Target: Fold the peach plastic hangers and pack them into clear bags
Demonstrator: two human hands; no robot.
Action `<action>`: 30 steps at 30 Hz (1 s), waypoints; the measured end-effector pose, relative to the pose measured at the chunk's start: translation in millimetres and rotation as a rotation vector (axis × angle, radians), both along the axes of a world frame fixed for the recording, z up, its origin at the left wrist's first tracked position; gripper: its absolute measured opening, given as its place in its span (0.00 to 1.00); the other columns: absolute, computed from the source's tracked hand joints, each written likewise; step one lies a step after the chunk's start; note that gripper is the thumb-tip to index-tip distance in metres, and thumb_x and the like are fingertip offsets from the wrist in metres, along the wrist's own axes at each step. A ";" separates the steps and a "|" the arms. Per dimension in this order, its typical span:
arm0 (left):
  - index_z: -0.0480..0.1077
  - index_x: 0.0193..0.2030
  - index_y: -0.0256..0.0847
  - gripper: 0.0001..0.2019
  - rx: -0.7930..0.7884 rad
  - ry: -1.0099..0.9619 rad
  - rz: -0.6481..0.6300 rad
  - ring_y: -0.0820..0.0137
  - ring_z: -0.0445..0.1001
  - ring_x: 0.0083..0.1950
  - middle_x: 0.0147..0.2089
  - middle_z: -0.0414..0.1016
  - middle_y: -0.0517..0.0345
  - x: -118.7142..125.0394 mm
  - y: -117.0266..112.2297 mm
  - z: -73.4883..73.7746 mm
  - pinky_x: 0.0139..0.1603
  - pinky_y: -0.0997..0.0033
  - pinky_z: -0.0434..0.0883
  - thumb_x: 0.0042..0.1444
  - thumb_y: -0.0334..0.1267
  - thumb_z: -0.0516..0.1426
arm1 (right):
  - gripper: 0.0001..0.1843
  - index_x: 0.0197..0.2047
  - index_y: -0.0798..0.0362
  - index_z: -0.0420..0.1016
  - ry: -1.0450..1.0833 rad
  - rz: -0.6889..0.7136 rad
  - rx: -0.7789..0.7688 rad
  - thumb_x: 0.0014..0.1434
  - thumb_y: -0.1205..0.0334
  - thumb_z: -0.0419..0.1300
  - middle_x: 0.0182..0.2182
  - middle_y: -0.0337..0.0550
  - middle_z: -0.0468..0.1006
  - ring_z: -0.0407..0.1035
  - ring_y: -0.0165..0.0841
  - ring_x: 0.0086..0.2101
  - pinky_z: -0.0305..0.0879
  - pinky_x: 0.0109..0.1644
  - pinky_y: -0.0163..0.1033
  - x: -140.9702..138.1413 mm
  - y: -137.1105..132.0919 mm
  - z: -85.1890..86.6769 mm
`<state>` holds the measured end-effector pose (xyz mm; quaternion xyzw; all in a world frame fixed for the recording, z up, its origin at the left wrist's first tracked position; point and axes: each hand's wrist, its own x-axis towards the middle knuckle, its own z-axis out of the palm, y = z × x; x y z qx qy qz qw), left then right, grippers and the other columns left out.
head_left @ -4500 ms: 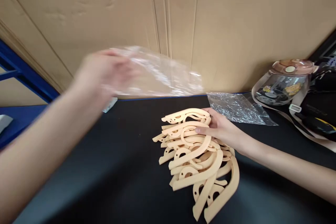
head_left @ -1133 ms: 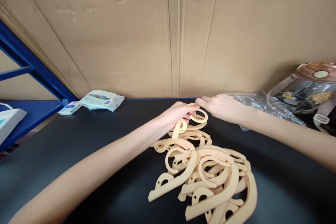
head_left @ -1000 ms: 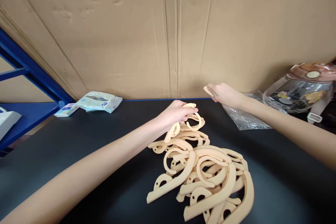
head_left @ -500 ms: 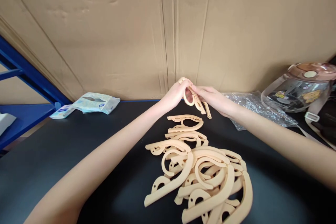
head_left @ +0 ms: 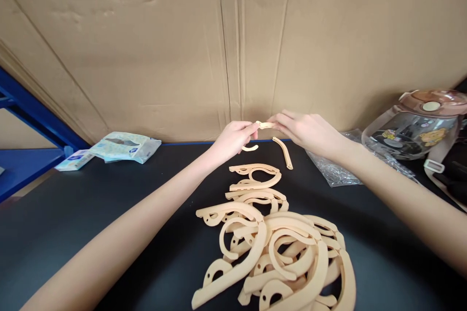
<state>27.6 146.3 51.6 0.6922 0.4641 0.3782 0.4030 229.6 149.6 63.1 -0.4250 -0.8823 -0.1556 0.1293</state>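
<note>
Between my two hands is a beige plastic folding hanger [head_left: 267, 125], held just above the far edge of the table. My left hand [head_left: 235, 137] pinches its left end, and the curved tip of a hook shows below the fingers. My right hand [head_left: 302, 129] grips the other end, its fingers closed and partly covering the piece. A single curved hanger arm [head_left: 283, 153] lies on the table below my right hand. Nearer to me, a folded hanger [head_left: 255, 176] lies apart at the front of a heap of similar hangers [head_left: 292, 252], many overlapping.
A black table [head_left: 153, 194] bears it all, with a cardboard wall [head_left: 164, 58] behind. Tissue packs [head_left: 124, 146] lie at left beside a blue metal frame [head_left: 32, 112]. At right are a crinkled clear plastic bag [head_left: 339, 170] and a clear strapped bottle [head_left: 419, 131].
My hands have moved apart slightly, and the hanger between them has turned from hanging downward to nearly level. The curved arm on the table now shows in full.
</note>
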 end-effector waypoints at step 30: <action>0.65 0.28 0.38 0.16 0.048 -0.021 0.024 0.77 0.58 0.21 0.24 0.60 0.64 22.5 -3.2 -16.1 0.21 0.77 0.56 0.66 0.39 0.47 | 0.13 0.45 0.62 0.68 -0.102 -0.156 -0.078 0.60 0.77 0.47 0.29 0.55 0.78 0.73 0.41 0.28 0.45 0.26 0.39 -14.0 2.1 -16.2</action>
